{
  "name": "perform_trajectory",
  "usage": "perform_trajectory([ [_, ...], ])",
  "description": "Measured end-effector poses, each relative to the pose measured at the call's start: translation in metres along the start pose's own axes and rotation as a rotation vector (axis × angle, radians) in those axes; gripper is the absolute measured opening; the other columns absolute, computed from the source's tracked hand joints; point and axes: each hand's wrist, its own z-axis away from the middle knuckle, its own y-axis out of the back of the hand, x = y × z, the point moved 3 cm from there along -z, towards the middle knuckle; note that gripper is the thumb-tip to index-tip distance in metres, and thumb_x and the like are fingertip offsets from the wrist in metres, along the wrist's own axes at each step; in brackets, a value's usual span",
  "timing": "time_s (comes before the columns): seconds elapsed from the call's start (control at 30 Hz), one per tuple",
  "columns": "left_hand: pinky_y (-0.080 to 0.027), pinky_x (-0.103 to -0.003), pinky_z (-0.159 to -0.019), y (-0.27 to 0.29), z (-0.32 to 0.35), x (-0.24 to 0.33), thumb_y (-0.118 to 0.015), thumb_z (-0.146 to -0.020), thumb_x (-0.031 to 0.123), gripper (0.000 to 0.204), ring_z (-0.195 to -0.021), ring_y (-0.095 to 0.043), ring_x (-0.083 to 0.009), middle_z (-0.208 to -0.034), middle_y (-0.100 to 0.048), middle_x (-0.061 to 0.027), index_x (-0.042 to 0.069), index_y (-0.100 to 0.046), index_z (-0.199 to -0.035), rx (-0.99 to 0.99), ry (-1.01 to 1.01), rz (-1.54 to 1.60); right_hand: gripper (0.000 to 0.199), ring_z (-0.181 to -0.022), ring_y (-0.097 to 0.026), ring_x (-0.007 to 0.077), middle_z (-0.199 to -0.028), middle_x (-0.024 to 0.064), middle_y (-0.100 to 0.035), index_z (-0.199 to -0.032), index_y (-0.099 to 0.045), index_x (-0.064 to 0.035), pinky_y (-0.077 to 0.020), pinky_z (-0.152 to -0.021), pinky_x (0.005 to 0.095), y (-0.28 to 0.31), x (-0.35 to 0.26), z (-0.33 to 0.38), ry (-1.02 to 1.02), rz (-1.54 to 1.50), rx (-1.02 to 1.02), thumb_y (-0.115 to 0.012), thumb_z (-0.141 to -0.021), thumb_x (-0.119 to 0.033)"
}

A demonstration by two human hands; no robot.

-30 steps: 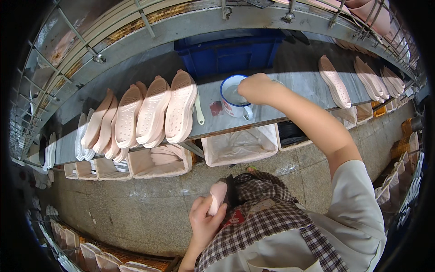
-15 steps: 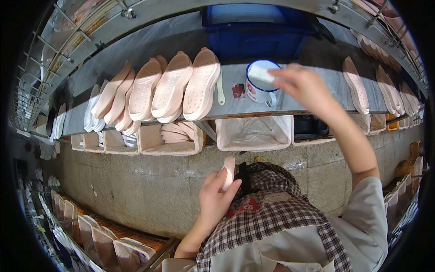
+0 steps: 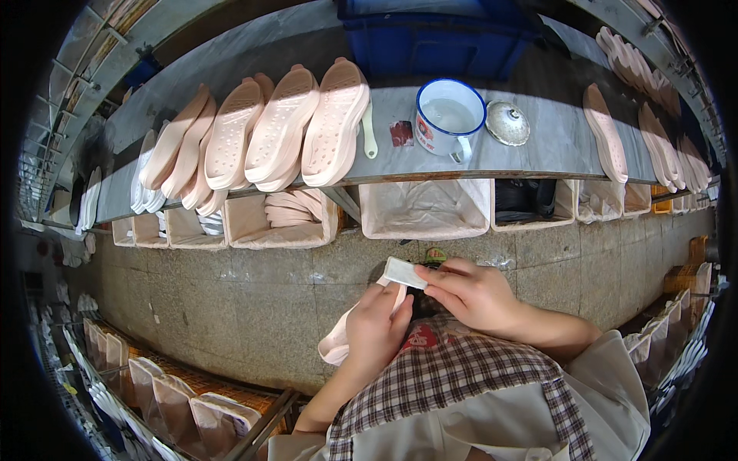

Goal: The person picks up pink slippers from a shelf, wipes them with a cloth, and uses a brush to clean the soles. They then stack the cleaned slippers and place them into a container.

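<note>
Head view, worker seated at a shoe-sole line. Low in the centre of the frame, the left hand (image 3: pixel 374 332) grips a pale pink sole (image 3: pixel 335 347) upright over the lap, fingers wrapped around its upper part, while the right hand (image 3: pixel 470 293) pinches a small white pad (image 3: pixel 404 272) between thumb and forefinger and sets it against the sole's top end. Judged from this, the sole in hand is mid-treatment and not yet laid with the others; a fanned row of finished-looking soles (image 3: pixel 265 134) already leans along the desk (image 3: pixel 538 154) at upper left, and further soles (image 3: pixel 607 138) lie along its right stretch. An enamel mug (image 3: pixel 448 119) with its lid (image 3: pixel 507 123) set just beside it stands at upper centre, near the desk's front edge. Below that edge hang open-topped bins (image 3: pixel 425 209); between bins and lap runs a bare band of concrete floor (image 3: pixel 231 300). A rack of bagged soles (image 3: pixel 177 392) closes the lower left.
</note>
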Motion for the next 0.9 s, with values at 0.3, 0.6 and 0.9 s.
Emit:
perform_trajectory([
  [0.3, -0.047, -0.033, -0.054, 0.0, 0.005, -0.003, -0.072, -0.072, 0.008, 0.028, -0.062, -0.057, -0.0269, -0.076, -0.057, -0.0107, 0.002, -0.065, -0.098, -0.02, -0.038, -0.001, 0.031, -0.057, -0.059, 0.0252, -0.078, 0.0065, -0.058, -0.113, -0.064, -0.0147, -0.0481, -0.049, 0.0346, -0.009, 0.001, 0.005, -0.031, -0.009, -0.022, -0.065, -0.083, -0.021],
  [0.6, -0.046, -0.032, -0.053, 0.0, 0.011, -0.007, -0.072, -0.071, 0.006, 0.03, -0.06, -0.057, -0.0262, -0.075, -0.057, -0.0109, 0.001, -0.064, -0.1, -0.045, -0.047, 0.004, 0.031, -0.064, -0.06, 0.0249, -0.081, 0.0081, -0.062, -0.113, -0.064, -0.0116, -0.049, -0.054, 0.0336, -0.011, 0.007, 0.002, -0.083, -0.029, -0.068, -0.066, -0.082, -0.017],
  [0.9, -0.046, -0.031, -0.052, 0.0, 0.009, -0.011, -0.072, -0.071, 0.004, 0.036, -0.059, -0.057, -0.0242, -0.075, -0.057, -0.0099, 0.002, -0.064, -0.106, -0.051, -0.041, 0.008, 0.03, -0.061, -0.061, 0.0242, -0.078, 0.0052, -0.059, -0.113, -0.064, -0.0144, -0.0489, -0.052, 0.0342, -0.014, 0.007, 0.003, 0.0, -0.051, -0.017, -0.064, -0.084, -0.021],
])
